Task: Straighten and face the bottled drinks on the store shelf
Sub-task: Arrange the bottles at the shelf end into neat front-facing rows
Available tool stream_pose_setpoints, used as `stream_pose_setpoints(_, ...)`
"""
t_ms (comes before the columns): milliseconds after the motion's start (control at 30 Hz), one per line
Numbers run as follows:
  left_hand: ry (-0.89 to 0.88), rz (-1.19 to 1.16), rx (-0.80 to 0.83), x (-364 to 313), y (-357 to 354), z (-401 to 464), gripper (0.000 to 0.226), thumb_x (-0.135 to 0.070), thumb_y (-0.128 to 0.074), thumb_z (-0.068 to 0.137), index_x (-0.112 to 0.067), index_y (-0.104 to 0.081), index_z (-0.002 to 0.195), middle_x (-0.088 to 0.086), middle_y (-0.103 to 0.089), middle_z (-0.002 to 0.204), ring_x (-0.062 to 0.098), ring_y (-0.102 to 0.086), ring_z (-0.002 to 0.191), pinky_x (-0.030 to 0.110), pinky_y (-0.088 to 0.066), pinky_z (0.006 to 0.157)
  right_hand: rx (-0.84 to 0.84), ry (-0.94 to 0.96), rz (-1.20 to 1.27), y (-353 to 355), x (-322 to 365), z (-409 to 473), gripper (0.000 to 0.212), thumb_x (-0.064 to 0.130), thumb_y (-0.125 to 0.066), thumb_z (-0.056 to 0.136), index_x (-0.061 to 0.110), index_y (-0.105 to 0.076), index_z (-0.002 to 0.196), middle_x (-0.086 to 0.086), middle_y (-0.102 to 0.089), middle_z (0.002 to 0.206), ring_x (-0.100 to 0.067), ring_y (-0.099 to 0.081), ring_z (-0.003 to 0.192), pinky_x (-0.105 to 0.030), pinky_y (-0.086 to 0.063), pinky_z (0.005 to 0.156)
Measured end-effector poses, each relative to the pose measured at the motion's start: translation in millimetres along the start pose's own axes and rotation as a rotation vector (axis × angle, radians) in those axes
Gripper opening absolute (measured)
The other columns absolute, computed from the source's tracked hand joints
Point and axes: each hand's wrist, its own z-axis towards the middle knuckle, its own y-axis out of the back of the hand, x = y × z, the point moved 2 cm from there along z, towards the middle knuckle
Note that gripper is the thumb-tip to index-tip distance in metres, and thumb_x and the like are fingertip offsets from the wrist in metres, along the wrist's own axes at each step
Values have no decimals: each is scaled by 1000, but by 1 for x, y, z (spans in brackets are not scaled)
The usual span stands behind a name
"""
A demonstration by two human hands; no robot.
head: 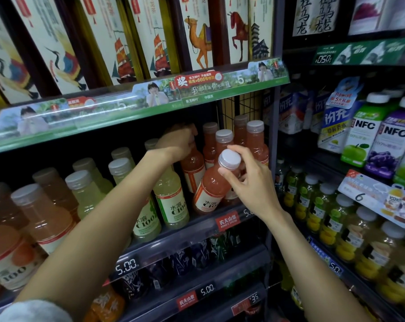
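On the middle shelf (189, 226) stand rows of C100 drinks with grey caps. My right hand (250, 182) grips the neck of a pink bottle (210, 187) just under its cap; that bottle leans toward me at the shelf's front right. My left hand (178, 142) reaches deeper in and grips the top of another pink bottle (193, 168) standing behind it, hiding its cap. More pink bottles (256, 140) stand upright at the right end. Pale yellow-green bottles (171, 196) stand just left of them.
Orange-pink bottles (41, 214) fill the shelf's left part. A green banner strip (136, 101) edges the shelf above, close over the caps. Dark bottles (178, 259) sit on the lower shelf. To the right, a second bay holds NFC juice cartons (359, 135) and yellow-green bottles (319, 205).
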Motion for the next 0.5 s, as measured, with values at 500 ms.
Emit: stream_pose_setpoints(500, -86, 675, -159, -23, -25, -8, 40, 0, -28, 100, 4, -31, 140, 24, -39, 139, 32, -57, 110, 31, -41, 66, -208, -19, -34, 37, 7, -23, 52, 54, -52, 88, 23, -49, 129, 12, -60, 115, -8, -63, 98, -36, -58, 71)
